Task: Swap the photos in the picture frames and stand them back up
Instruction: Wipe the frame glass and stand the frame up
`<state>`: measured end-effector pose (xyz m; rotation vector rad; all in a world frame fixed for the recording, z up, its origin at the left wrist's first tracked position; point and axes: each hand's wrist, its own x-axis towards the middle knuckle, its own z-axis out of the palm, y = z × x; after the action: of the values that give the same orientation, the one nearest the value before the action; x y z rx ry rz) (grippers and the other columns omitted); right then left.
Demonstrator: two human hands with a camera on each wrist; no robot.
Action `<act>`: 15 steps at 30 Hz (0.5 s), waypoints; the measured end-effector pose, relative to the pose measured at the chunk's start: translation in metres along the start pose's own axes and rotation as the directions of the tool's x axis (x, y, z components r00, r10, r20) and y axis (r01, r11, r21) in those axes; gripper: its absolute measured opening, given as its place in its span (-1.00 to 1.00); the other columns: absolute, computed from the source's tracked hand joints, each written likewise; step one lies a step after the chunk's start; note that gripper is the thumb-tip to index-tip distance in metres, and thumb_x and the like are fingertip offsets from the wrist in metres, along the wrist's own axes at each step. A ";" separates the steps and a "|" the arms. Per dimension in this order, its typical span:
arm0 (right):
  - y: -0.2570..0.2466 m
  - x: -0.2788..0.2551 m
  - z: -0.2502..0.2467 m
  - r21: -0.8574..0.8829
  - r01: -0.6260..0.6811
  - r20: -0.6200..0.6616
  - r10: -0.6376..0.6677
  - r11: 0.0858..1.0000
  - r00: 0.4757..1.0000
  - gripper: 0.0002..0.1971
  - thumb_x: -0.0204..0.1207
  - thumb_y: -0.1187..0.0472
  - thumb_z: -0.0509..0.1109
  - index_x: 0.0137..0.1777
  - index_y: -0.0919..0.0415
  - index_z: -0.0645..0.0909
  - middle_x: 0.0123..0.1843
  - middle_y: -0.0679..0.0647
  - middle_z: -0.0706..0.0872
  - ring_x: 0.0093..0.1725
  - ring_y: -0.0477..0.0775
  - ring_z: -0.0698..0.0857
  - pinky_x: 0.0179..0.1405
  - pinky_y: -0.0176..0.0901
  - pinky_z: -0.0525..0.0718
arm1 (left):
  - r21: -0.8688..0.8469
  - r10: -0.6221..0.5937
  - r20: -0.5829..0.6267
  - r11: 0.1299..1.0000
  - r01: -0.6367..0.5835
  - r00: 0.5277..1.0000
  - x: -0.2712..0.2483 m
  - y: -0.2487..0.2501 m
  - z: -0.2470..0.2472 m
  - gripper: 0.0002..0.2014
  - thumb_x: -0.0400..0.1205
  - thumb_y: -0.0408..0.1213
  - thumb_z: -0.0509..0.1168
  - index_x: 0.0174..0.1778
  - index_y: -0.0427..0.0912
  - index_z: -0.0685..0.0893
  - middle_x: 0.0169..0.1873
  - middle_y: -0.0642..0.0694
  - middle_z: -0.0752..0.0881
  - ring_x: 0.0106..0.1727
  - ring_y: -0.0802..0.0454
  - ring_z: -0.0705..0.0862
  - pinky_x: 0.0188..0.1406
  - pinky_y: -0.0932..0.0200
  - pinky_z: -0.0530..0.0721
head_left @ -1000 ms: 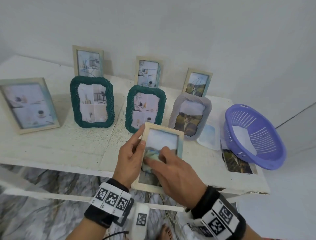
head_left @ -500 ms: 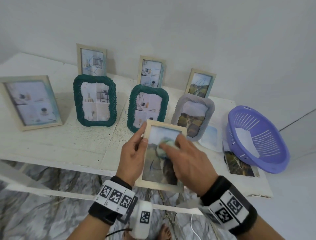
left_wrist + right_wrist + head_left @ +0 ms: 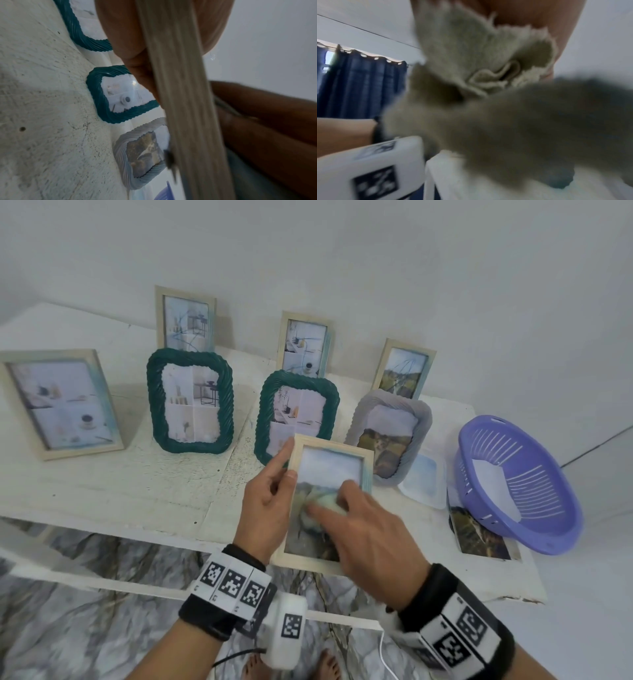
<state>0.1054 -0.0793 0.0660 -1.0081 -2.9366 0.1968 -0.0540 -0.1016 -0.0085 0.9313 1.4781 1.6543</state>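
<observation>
Across the head view, a white worktop point(image 3: 102, 491) carries seven standing picture frames. At 3 o'clock sits a purple basket point(image 3: 520, 484), tilted, with a loose landscape photo point(image 3: 476, 537) partly under its near rim and a pale photo point(image 3: 423, 479) just beside it at 9 o'clock. At 9 o'clock stands a large wooden frame point(image 3: 58, 402); toward 12 o'clock stand two green rope-edged frames point(image 3: 190, 402), a grey rope-edged frame point(image 3: 390, 436) and three small wooden frames point(image 3: 185, 318) near the wall. Near 6 o'clock, at the worktop's front edge, a light wooden frame point(image 3: 329, 501) is held face up, tilted, showing a landscape photo. Left hand point(image 3: 267, 508): fingers curled round the frame's left edge, index finger straight along it, thumb on its front. Right hand point(image 3: 373, 542): fingers bent onto a pale cloth point(image 3: 325, 501), pressing it against the frame's glass; the right wrist view shows the cloth point(image 3: 471, 60) bunched under the palm, blurred.
</observation>
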 end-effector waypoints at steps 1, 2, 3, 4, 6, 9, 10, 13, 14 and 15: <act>-0.003 -0.005 0.001 0.022 0.083 0.036 -0.084 0.996 0.996 -0.66 0.55 0.18 0.26 0.30 -0.09 0.51 -0.06 0.03 0.38 -0.24 0.01 0.44 -0.52 -0.19 0.38 | 0.000 -0.003 -0.003 1.000 0.003 1.000 0.000 0.000 -0.001 -0.53 0.75 -0.29 0.17 0.49 0.33 0.49 -0.24 -0.12 0.51 -0.19 -0.10 0.48 -0.08 -0.11 0.55; -0.003 -0.008 0.000 0.036 0.144 0.072 -0.146 0.989 0.987 -0.67 0.54 0.19 0.29 0.28 -0.11 0.53 -0.08 0.02 0.39 -0.23 0.00 0.42 -0.54 -0.20 0.38 | 0.005 -0.004 -0.014 1.000 0.004 1.000 0.000 -0.001 -0.002 -0.53 0.76 -0.34 0.17 0.49 0.30 0.49 -0.29 -0.12 0.45 -0.24 -0.09 0.43 -0.13 -0.06 0.52; -0.001 -0.009 -0.001 0.025 0.173 0.092 -0.175 0.985 0.980 -0.68 0.54 0.18 0.33 0.26 -0.13 0.55 -0.07 0.02 0.40 -0.21 -0.01 0.43 -0.55 -0.20 0.39 | 0.006 -0.004 -0.025 1.000 0.004 1.000 0.000 0.000 -0.002 -0.52 0.76 -0.37 0.16 0.51 0.25 0.49 -0.32 -0.12 0.40 -0.28 -0.08 0.38 -0.17 -0.02 0.48; 0.003 -0.006 -0.004 -0.011 0.161 0.097 -0.159 0.987 0.982 -0.71 0.55 0.13 0.34 0.24 -0.15 0.57 -0.05 0.02 0.43 -0.18 -0.02 0.45 -0.55 -0.22 0.42 | 0.001 -0.005 -0.033 1.000 0.005 0.999 -0.001 0.000 -0.001 -0.53 0.76 -0.38 0.16 0.52 0.21 0.49 -0.34 -0.11 0.37 -0.30 -0.08 0.35 -0.18 0.00 0.45; 0.012 0.003 -0.009 -0.072 0.044 0.051 -0.040 0.996 0.998 -0.72 0.54 0.05 0.31 0.24 -0.14 0.59 -0.01 0.04 0.46 -0.14 0.03 0.54 -0.54 -0.23 0.44 | -0.005 -0.011 -0.038 1.000 0.011 0.999 -0.002 0.003 0.001 -0.53 0.76 -0.40 0.16 0.54 0.14 0.48 -0.34 -0.13 0.44 -0.28 -0.08 0.38 -0.13 0.01 0.48; 0.009 0.005 -0.008 -0.072 0.021 0.017 -0.020 0.997 1.000 -0.68 0.50 0.10 0.37 0.25 -0.11 0.57 -0.05 0.03 0.39 -0.17 0.07 0.52 -0.56 -0.17 0.37 | 0.000 -0.007 -0.041 1.000 0.007 0.999 -0.001 0.003 0.000 -0.52 0.76 -0.42 0.16 0.54 0.14 0.48 -0.34 0.06 0.59 -0.28 -0.03 0.44 -0.16 0.10 0.53; 0.006 0.002 -0.004 -0.050 0.093 0.049 -0.091 0.994 0.995 -0.69 0.52 0.13 0.38 0.25 -0.11 0.55 -0.07 0.00 0.34 -0.18 0.03 0.46 -0.54 -0.19 0.38 | 0.011 -0.007 -0.042 1.000 0.008 0.999 -0.001 0.003 -0.001 -0.52 0.76 -0.42 0.16 0.53 0.16 0.48 -0.43 0.17 0.50 -0.35 0.02 0.39 -0.27 0.15 0.48; 0.005 -0.006 -0.003 -0.030 0.205 0.132 -0.200 0.978 0.971 -0.70 0.55 0.17 0.35 0.22 -0.17 0.57 -0.08 -0.01 0.34 -0.20 -0.01 0.41 -0.54 -0.20 0.34 | 0.015 -0.008 -0.063 1.000 0.009 0.998 -0.004 0.001 -0.003 -0.53 0.75 -0.41 0.16 0.54 0.12 0.47 -0.53 0.20 0.29 -0.46 0.15 0.24 -0.45 0.30 0.33; 0.009 -0.003 -0.006 -0.057 0.157 0.121 -0.149 0.986 0.981 -0.74 0.56 0.12 0.31 0.21 -0.18 0.59 -0.06 0.01 0.40 -0.19 0.01 0.47 -0.55 -0.20 0.35 | 0.016 -0.005 -0.068 1.000 0.007 0.998 -0.004 0.001 -0.004 -0.53 0.75 -0.42 0.16 0.55 0.09 0.47 -0.54 0.20 0.30 -0.47 0.17 0.23 -0.47 0.34 0.32; 0.013 0.000 -0.009 -0.080 0.082 0.085 -0.075 0.993 0.994 -0.74 0.56 0.07 0.25 0.21 -0.18 0.60 -0.04 0.03 0.44 -0.18 0.04 0.51 -0.56 -0.20 0.38 | 0.023 -0.006 -0.071 1.000 0.008 0.997 -0.004 0.002 -0.004 -0.53 0.75 -0.42 0.16 0.55 0.07 0.47 -0.55 0.21 0.35 -0.47 0.18 0.25 -0.47 0.36 0.33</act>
<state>0.1139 -0.0687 0.0731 -0.9126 -3.0758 0.1168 -0.0557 -0.1067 -0.0076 0.8870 1.5493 1.6842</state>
